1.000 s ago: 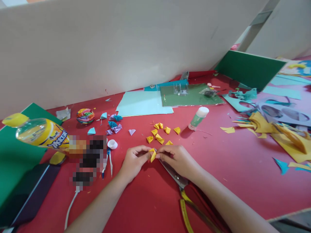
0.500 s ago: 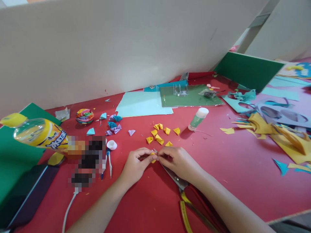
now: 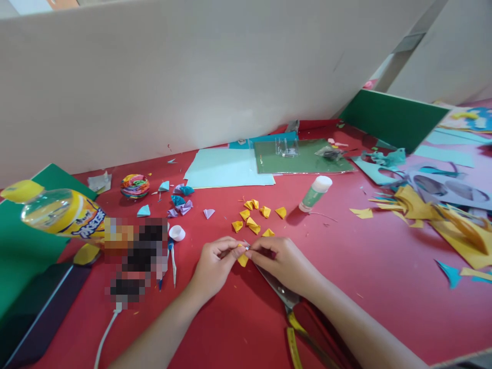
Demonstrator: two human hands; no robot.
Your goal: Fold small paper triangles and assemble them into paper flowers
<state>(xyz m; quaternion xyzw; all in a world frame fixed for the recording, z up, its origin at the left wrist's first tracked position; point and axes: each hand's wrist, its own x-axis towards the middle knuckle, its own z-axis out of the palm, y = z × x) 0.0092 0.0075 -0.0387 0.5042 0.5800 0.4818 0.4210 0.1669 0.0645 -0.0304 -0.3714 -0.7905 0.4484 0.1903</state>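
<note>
Pinched in my left hand [image 3: 216, 266] is a small yellow folded paper piece [image 3: 242, 260], its lower part showing below the thumb. My right hand [image 3: 279, 261] meets it at the fingertips, thumb and forefinger closed together beside the paper; a tiny pale bit shows there, too small to name. Beneath my right hand lie scissors [image 3: 282, 293] with yellow handles, their blade partly covered by the hand. Just beyond my fingers several yellow folded paper pieces [image 3: 252, 225] are scattered on the red table [image 3: 215, 328]. A glue stick [image 3: 315, 193] with a white cap stands behind them.
Purple and blue folded pieces [image 3: 180, 201], a ball of colourful bands [image 3: 134, 186], a compass [image 3: 172, 262] and a drink bottle [image 3: 57, 210] are on the left. Light blue sheets [image 3: 226, 168] and a green packet [image 3: 303, 158] lie behind. Yellow paper scraps [image 3: 457, 230] cover the right.
More of the yellow paper piece now shows below my left fingers. Both hands stay together in nearly the same place, and the view has shifted slightly.
</note>
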